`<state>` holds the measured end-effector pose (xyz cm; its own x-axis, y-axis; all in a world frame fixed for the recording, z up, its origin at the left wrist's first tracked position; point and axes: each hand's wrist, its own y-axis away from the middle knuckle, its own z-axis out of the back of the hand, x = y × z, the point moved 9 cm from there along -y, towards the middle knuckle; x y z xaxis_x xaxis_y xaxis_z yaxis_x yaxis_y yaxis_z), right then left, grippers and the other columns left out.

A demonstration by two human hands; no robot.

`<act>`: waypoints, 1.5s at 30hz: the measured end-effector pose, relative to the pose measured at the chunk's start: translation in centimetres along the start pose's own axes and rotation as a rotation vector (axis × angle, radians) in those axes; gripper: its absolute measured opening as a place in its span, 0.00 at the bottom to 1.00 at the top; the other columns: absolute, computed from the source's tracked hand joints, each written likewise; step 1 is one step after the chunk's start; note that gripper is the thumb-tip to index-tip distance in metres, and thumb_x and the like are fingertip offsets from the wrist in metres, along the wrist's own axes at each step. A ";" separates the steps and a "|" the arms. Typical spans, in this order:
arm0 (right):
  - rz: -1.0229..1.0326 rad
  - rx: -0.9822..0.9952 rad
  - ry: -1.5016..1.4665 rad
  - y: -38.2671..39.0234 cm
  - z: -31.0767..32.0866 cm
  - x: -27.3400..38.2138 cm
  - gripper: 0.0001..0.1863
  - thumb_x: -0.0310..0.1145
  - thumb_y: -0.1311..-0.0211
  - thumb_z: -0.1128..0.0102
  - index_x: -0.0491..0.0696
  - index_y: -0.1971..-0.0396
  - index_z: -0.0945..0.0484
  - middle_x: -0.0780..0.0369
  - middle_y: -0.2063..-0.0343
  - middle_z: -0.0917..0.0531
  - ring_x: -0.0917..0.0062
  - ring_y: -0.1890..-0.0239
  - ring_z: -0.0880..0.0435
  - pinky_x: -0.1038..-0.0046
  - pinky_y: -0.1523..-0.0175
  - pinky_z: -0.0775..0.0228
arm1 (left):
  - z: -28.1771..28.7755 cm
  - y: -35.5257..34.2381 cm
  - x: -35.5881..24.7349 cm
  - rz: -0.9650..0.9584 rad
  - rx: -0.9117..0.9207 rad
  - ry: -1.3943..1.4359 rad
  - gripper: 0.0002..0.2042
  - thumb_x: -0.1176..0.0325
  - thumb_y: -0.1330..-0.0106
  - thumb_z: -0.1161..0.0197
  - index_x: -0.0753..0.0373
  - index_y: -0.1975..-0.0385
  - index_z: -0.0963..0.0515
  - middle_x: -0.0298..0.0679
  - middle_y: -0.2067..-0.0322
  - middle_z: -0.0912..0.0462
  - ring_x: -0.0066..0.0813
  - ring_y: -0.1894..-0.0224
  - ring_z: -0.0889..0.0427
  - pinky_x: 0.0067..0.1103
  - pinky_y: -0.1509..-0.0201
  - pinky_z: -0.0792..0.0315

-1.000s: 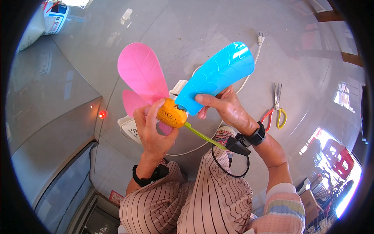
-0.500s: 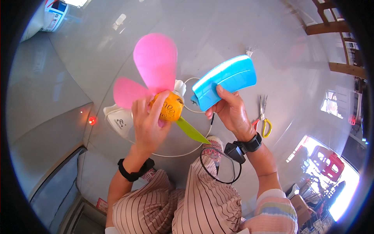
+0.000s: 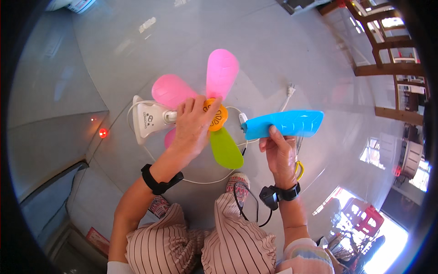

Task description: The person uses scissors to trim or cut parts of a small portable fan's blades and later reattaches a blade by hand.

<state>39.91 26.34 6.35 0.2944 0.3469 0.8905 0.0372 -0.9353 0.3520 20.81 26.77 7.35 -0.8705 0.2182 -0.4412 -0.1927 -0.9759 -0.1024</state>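
A small white electric fan lies on its side on the floor, its base (image 3: 148,122) toward the left. Around its orange hub (image 3: 221,118) are pink blades (image 3: 222,71) and a green blade (image 3: 226,150). My left hand (image 3: 191,128) has its fingers wrapped over the hub and hides part of it. In my right hand (image 3: 280,160) is a detached blue fan blade (image 3: 292,122), gripped with the thumb on its face. The blade's jagged, broken-looking inner end points toward the hub, with a gap between them.
A white cord (image 3: 203,182) loops across the grey floor, with an inline switch (image 3: 242,119) and a plug (image 3: 290,91). Scissors with a yellow handle (image 3: 299,170) are partly hidden behind my right hand. A red light (image 3: 102,133) glows at the left; wooden framing (image 3: 388,69) stands at the right.
The fan has swung round and lower, its base now clearly visible to the left. The blue blade has moved right and down and lies more level. Both hands keep their holds.
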 end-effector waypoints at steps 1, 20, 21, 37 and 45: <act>-0.050 -0.011 -0.112 0.1 -0.6 -0.4 0.11 0.32 0.41 0.44 0.42 0.62 0.27 0.58 0.75 0.19 0.75 0.80 0.20 0.77 0.79 0.29 | -0.2 0.0 0.0 -0.006 0.003 -0.031 0.37 0.80 0.63 0.33 0.56 0.45 0.33 0.43 0.57 0.31 0.43 0.54 0.32 0.33 0.50 0.38; -0.145 0.138 -0.364 -0.3 -8.0 0.4 0.12 0.33 0.38 0.47 0.44 0.57 0.29 0.59 0.71 0.19 0.74 0.74 0.19 0.76 0.71 0.26 | 2.3 4.4 -0.1 -0.069 -0.153 0.020 0.26 0.73 0.53 0.37 0.67 0.49 0.30 0.47 0.47 0.33 0.42 0.44 0.34 0.40 0.37 0.45; -0.155 0.161 -0.360 -0.2 -8.6 0.1 0.12 0.33 0.38 0.47 0.44 0.57 0.29 0.59 0.71 0.19 0.74 0.74 0.19 0.76 0.71 0.26 | 3.0 5.9 0.3 -0.049 -0.164 0.009 0.26 0.73 0.53 0.37 0.67 0.49 0.30 0.47 0.47 0.33 0.42 0.44 0.34 0.40 0.37 0.45; -0.127 0.861 0.214 9.1 -25.0 -7.0 0.21 0.38 0.39 0.46 0.37 0.52 0.29 0.56 0.57 0.25 0.66 0.59 0.21 0.69 0.61 0.23 | 4.6 17.7 10.0 0.366 -0.373 2.254 0.21 0.58 0.33 0.48 0.63 0.45 0.34 0.43 0.48 0.28 0.32 0.45 0.30 0.32 0.39 0.37; -0.067 0.918 0.795 9.6 -26.9 -10.8 0.22 0.30 0.45 0.40 0.42 0.49 0.29 0.61 0.69 0.19 0.78 0.72 0.18 0.80 0.67 0.27 | 3.3 26.7 19.0 0.984 -0.638 1.540 0.10 0.61 0.32 0.51 0.60 0.63 0.28 0.35 0.68 0.22 0.23 0.67 0.20 0.23 0.63 0.24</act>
<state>11.40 15.56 7.87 -0.3897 0.0412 0.9200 0.7868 -0.5043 0.3558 -2.39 4.88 -0.81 0.5991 -0.1579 -0.7850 0.5174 -0.6719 0.5300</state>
